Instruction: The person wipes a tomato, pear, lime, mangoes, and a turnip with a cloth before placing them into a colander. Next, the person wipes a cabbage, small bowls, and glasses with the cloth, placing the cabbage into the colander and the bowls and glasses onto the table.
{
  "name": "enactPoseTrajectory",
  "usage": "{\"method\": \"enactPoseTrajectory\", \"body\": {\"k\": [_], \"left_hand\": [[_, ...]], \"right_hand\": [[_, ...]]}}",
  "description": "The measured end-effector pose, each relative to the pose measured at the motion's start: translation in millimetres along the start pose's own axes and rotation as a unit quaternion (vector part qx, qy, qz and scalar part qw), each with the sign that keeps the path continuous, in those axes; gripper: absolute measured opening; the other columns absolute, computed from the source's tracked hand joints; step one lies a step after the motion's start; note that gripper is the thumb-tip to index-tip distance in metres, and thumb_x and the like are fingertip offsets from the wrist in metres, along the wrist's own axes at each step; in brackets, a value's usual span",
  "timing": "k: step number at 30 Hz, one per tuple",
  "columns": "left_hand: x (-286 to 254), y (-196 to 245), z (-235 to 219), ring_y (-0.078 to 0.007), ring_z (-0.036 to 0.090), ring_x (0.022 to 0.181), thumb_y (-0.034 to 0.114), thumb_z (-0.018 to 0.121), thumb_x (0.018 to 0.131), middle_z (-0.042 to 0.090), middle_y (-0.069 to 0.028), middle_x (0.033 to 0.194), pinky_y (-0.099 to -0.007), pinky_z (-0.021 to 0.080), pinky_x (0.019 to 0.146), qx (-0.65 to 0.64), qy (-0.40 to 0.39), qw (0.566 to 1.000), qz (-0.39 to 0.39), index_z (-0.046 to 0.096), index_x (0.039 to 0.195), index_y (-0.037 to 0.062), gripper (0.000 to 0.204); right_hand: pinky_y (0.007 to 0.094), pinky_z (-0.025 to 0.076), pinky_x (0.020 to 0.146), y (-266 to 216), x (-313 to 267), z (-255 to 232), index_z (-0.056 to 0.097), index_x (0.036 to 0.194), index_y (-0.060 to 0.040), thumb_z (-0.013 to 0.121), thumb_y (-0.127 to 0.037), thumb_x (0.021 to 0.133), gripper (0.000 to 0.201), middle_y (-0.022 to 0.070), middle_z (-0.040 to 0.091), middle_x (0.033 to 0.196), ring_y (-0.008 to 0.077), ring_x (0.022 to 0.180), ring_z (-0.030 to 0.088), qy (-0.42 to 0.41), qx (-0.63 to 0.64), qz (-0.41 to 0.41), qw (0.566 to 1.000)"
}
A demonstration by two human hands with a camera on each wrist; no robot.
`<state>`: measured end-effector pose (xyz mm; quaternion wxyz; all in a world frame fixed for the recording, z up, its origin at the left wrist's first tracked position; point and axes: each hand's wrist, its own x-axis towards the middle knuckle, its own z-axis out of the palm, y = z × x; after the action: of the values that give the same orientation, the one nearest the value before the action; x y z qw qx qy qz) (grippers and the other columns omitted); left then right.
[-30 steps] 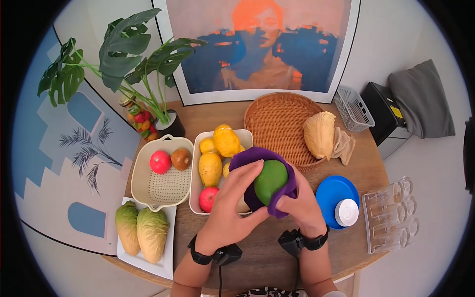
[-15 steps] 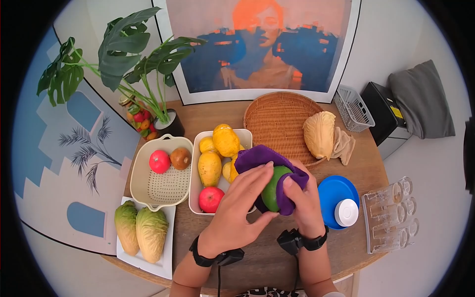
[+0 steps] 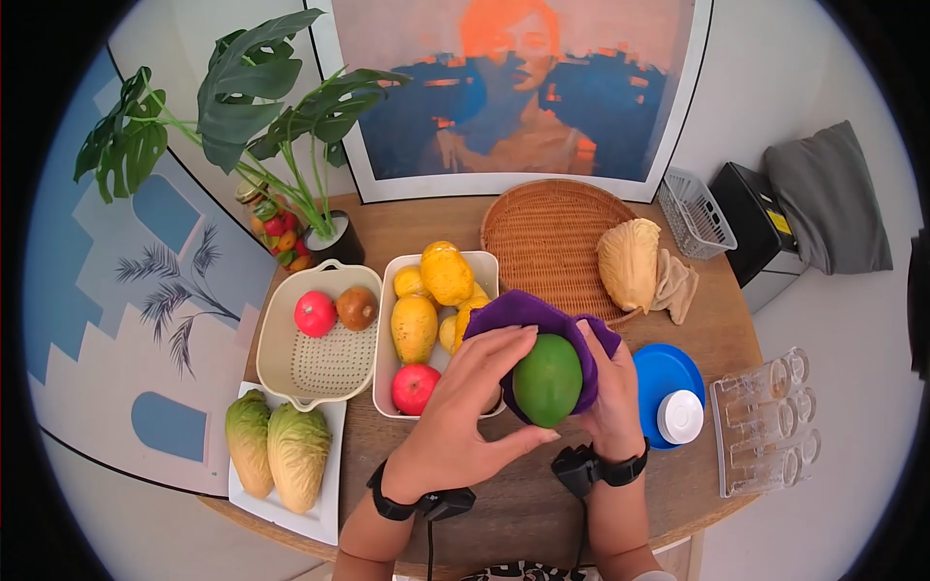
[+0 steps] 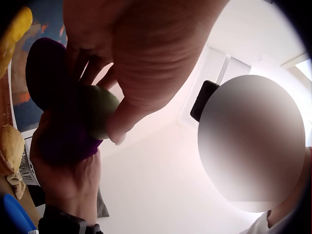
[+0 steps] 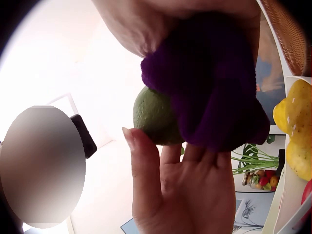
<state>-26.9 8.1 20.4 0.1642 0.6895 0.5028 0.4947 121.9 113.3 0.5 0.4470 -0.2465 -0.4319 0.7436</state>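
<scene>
My left hand holds a smooth green oval fruit between its thumb and fingertips. Behind the fruit and along its right side lies a purple cloth, gripped by my right hand. In the right wrist view the cloth bunches over much of the fruit, and the left thumb touches the fruit's lower end. From the left wrist, the fruit shows between the left thumb and fingers. Both hands are raised in front of a white tray of yellow fruit.
A cream colander holds a red and a brown fruit. Two cabbages lie on a white plate at left. A wicker tray with a pale cabbage stands behind. At right are a blue plate, a white lid and glasses.
The purple cloth slid over the fruit's right side, then drew back, so more green shows now. The fruit has shifted slightly right and stands more upright.
</scene>
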Motion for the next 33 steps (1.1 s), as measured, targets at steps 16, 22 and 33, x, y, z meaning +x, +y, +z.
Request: {"method": "enactPoseTrajectory", "body": {"k": [16, 22, 33], "left_hand": [[0.7, 2.0, 3.1, -0.0369, 0.047, 0.126, -0.001, 0.073, 0.072, 0.042, -0.0175, 0.142, -0.0425, 0.042, 0.104, 0.097, -0.005, 0.995, 0.003, 0.041, 0.143, 0.0017, 0.078], [1.8, 6.8, 3.4, -0.0334, 0.047, 0.130, -0.001, 0.078, 0.069, 0.046, -0.0172, 0.141, -0.0401, 0.042, 0.106, 0.079, 0.004, 0.997, 0.019, 0.045, 0.142, 0.0023, 0.080], [1.4, 7.7, -3.9, -0.0312, 0.048, 0.124, 0.016, 0.084, 0.071, 0.045, -0.0156, 0.141, -0.0395, 0.044, 0.101, -0.014, -0.020, 0.999, 0.034, 0.050, 0.140, 0.0074, 0.078]], "right_hand": [[0.0293, 0.046, 0.093, -4.2, -2.9, 4.8, 0.049, 0.131, -0.0005, 0.082, -0.019, 0.077, 0.066, 0.0073, 0.058, 0.118, 0.0130, 0.107, 0.055, -0.141, -0.196, -0.057, 0.969], [0.0243, 0.048, 0.082, -3.2, -5.4, 6.6, 0.058, 0.119, -0.0001, 0.073, -0.018, 0.086, 0.040, 0.0031, 0.063, 0.103, 0.0077, 0.093, 0.057, -0.084, -0.133, -0.076, 0.985], [0.0185, 0.043, 0.060, -5.8, -2.1, 3.3, 0.062, 0.091, -0.0033, 0.062, -0.020, 0.097, 0.018, -0.0036, 0.060, 0.079, 0.0022, 0.068, 0.052, -0.008, -0.034, -0.002, 0.999]]}}
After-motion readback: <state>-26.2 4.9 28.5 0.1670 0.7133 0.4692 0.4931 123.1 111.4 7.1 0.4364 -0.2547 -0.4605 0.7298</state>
